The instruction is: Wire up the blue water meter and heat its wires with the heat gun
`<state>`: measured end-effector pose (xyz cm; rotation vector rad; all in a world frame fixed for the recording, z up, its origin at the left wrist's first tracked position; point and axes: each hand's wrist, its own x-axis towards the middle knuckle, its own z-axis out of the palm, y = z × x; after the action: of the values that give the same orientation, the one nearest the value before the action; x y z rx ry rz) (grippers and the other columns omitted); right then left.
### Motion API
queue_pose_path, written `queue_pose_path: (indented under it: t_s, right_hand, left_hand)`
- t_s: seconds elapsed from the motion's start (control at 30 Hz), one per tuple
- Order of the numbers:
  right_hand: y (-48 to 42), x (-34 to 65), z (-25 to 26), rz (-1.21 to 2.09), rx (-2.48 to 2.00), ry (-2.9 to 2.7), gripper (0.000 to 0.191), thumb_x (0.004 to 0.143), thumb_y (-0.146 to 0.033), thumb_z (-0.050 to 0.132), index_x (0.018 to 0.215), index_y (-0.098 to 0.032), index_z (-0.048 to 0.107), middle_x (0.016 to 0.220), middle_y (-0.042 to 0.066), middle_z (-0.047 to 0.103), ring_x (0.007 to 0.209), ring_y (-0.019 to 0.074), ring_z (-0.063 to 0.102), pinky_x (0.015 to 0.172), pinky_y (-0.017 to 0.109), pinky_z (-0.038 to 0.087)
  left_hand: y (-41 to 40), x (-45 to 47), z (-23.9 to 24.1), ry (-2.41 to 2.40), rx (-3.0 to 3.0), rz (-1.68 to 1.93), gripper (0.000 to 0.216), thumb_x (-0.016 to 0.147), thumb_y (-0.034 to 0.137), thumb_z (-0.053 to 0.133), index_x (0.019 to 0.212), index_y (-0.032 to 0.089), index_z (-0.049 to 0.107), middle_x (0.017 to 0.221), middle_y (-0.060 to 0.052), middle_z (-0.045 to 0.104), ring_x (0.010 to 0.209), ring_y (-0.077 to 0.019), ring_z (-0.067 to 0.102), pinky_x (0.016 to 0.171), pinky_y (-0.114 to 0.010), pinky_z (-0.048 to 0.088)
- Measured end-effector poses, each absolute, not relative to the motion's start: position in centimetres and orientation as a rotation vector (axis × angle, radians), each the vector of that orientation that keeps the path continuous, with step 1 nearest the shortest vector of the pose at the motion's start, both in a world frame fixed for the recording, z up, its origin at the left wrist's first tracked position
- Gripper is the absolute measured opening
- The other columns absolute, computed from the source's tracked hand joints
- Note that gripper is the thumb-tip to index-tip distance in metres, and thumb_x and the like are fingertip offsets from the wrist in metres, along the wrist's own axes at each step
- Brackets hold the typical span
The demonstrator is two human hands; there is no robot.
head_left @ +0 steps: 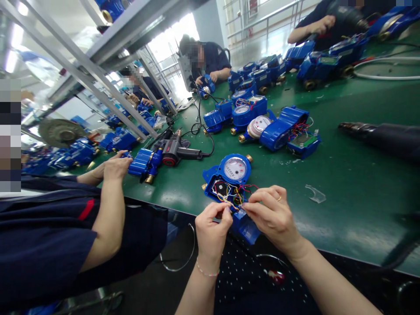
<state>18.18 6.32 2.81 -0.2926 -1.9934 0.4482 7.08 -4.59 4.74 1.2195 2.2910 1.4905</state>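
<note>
An opened blue water meter [235, 168] lies in front of me near the table's edge, its round dial facing up. Thin coloured wires [234, 194] spill from its box-shaped compartment. My left hand [215, 225] pinches the wires at the compartment's near side between thumb and index finger. Opposite it, my right hand [271, 212] has its fingertips closed on wires too, a ring on one finger. Just below the fingertips hangs a blue cover [246, 228], partly hidden by my right hand. What sits exactly between the fingertips is too small to make out.
Several blue meters [251, 109] stand across the green table [354, 183]. A heat gun [180, 151] lies ahead to the left, a dark tool with a metal nozzle [370, 131] at right. A clear plastic scrap [315, 194] lies nearby. Co-worker's hands [114, 166] hold a meter at left.
</note>
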Motion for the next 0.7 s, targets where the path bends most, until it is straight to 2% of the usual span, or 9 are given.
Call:
queue_pose_path:
  t_s: [0.13, 0.23, 0.7]
  right_hand:
    - [6.3, 18.1, 2.8, 0.42, -0.279, -1.978, 0.007, 0.079, -0.012, 0.058, 0.077, -0.018, 0.061, 0.073, 0.0, 0.058, 0.074, 0.0111, 0.049, 0.077, 0.033, 0.033]
    - [6.1, 18.0, 2.6, 0.415, -0.275, -1.969, 0.007, 0.077, -0.011, 0.06, 0.077, -0.018, 0.061, 0.072, 0.0, 0.058, 0.074, 0.0115, 0.049, 0.077, 0.034, 0.033]
    - [5.0, 18.1, 2.4, 0.434, -0.346, -1.94, 0.006, 0.077, -0.011, 0.06, 0.076, -0.018, 0.06, 0.071, 0.0, 0.058, 0.074, 0.0115, 0.05, 0.078, 0.033, 0.033]
  left_hand:
    - [-4.4, 7.6, 5.6, 2.285, 1.443, 1.347, 0.015, 0.08, 0.023, 0.053, 0.085, 0.018, 0.066, 0.082, -0.003, 0.064, 0.078, -0.0121, 0.058, 0.073, -0.023, 0.045]
    - [-4.2, 7.6, 5.8, 2.269, 1.468, 1.213, 0.019, 0.082, 0.025, 0.049, 0.087, 0.019, 0.066, 0.081, -0.003, 0.063, 0.078, -0.0128, 0.058, 0.073, -0.025, 0.045]
    - [-3.7, 8.1, 5.4, 2.443, 1.484, 1.286, 0.017, 0.079, 0.021, 0.052, 0.064, 0.016, 0.06, 0.066, -0.001, 0.056, 0.068, -0.0123, 0.052, 0.065, -0.025, 0.042]
